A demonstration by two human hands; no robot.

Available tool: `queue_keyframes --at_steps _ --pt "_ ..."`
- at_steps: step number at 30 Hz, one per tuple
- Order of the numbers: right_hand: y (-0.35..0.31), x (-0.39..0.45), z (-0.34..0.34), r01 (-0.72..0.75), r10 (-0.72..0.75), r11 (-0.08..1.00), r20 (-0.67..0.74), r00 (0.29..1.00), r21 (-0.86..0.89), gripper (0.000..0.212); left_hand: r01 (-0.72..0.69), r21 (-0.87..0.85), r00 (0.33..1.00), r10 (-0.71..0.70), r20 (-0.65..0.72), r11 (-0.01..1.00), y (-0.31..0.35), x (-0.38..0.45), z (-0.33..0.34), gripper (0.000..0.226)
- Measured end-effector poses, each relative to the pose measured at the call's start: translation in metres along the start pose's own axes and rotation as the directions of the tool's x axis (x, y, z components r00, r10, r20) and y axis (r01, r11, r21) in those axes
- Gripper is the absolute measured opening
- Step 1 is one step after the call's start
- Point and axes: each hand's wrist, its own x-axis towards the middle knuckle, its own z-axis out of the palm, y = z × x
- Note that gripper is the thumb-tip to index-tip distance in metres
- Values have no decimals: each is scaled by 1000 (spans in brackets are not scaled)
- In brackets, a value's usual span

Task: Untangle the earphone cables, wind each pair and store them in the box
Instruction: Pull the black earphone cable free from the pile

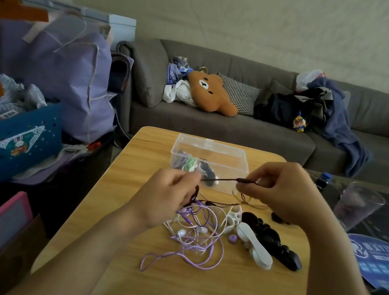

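Nearest to us our two bare forearms reach out over the pale wooden table [191,287]. Our left hand [167,196] is curled nearly closed, pinching one end of a thin dark maroon earphone cable [224,179], with more of that cable looped below its fingers. Our right hand [281,189] is also closed in a fingertip pinch on the same cable, just past its small inline remote, so a short length runs taut between the hands above the table.

Below the left hand lies the loose tangle of lilac and white earphone cables [199,237], spread on the table and touching the maroon loops. Behind the hands stands the clear plastic box [213,148], open, with a green-and-white wound pair [191,163] and a darker bundle inside.

We judge these cables light, limp and springy, prone to snagging; the thin wire near the earbuds looks fragile. We would hold at the remote or plug, and ease loops apart rather than tug.
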Motion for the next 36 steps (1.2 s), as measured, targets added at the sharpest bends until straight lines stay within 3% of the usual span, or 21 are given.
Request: queue_keyframes --at_steps 2,5,9,11,13,16,20,25,31,34,36 --pt "12 3 -2 -86 84 992 -32 996 -92 19 58 -243 993 -81 -85 968 1 4 -3 49" --pt "21 7 -6 -192 184 981 -179 966 -30 20 83 -647 963 -228 -144 758 0 11 -12 48" --pt "25 7 -8 -310 301 949 -135 944 -56 24 93 -809 935 -331 -130 581 -3 15 -13 49" --pt "21 6 -5 -336 347 928 -44 937 160 24 88 -852 930 -349 -115 516 -3 16 -11 47" --pt "13 5 -2 -262 325 812 -32 945 521 26 82 -869 927 -358 -113 488 -3 16 -12 46" --pt "3 4 1 -111 287 614 -90 954 782 36 99 -835 922 -366 -128 542 -2 15 -9 44" --pt "-7 6 7 -8 283 377 -107 953 926 38 147 -790 910 -395 -128 595 -4 14 -5 42" --pt "-13 11 14 268 149 275 -316 937 923 23 163 -729 912 -383 -145 664 -4 13 -2 40" --pt "-14 11 15 184 54 344 -215 975 921 20 157 -707 925 -354 -140 690 0 11 6 37" --pt "-13 10 18 207 22 350 -229 973 914 19 142 -600 937 -302 -175 788 -2 10 8 39" --pt "-12 9 20 241 -19 456 -262 965 857 18 128 -465 943 -253 -217 876 -5 9 9 42"
